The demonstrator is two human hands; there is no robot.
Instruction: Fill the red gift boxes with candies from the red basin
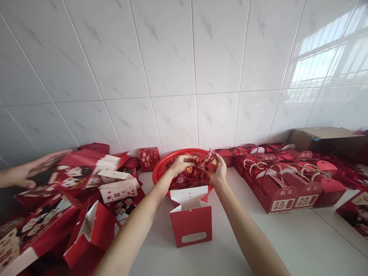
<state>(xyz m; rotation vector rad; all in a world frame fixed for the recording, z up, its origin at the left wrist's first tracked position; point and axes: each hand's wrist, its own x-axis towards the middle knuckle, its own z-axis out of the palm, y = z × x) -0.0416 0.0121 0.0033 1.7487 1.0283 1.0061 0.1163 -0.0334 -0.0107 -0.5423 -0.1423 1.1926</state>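
A red plastic basket [158, 166] stands near the wall, with shiny red wrapped candies [202, 174] in it. My left hand [181, 165] reaches over the basket's left part, fingers stretched out above the candies. At the right side of the basket my right hand [220, 170] is closed on red candy packets [212, 159], raised above the pile. Just in front of the basket, between my forearms, a red paper gift box [191, 226] stands upright with its top open. Its contents cannot be seen from here.
Several red gift boxes lie piled at left, including a white-topped box [119, 189]. Another person's hand [46, 166] touches that pile. Handled boxes [283, 191] stand in rows at right, before a cardboard box [327, 134]. A square red box [149, 159] leans against the tiled wall [172, 126].
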